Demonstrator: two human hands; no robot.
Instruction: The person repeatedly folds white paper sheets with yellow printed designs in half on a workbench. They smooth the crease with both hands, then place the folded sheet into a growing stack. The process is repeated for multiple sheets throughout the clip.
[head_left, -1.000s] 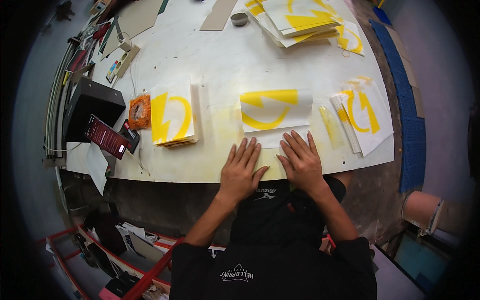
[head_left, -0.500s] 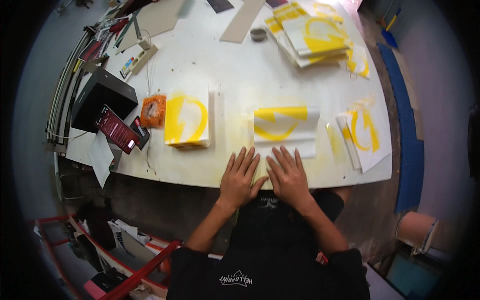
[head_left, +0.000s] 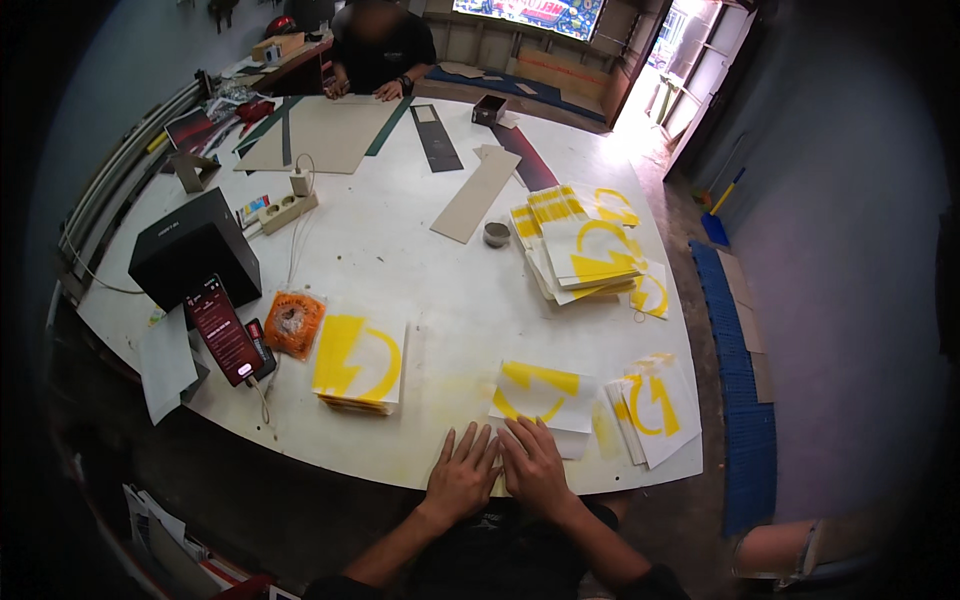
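The left hand (head_left: 463,472) lies palm down near the edge of the white surface (head_left: 430,290), fingers extended and slightly spread, grasping nothing. Beside it, thumb side close against it, the right hand (head_left: 534,468) is likewise flattened, its fingers reaching over the lower left part of a folded white paper sheet printed in yellow (head_left: 540,388); it presses rather than grips. The sheet lies just ahead of the right hand, its plain lower flap emerging to that hand's right. Farther right are a yellow-stained translucent strip (head_left: 606,430) and a fanned stack of white papers with yellow prints (head_left: 655,412). Ahead and left of the left hand stands a neat pile of yellow-printed white paper pieces (head_left: 360,360), with an orange item in clear plastic wrap (head_left: 294,325) beyond it. Well ahead of both hands, a person in black (head_left: 385,50) sits across the surface.
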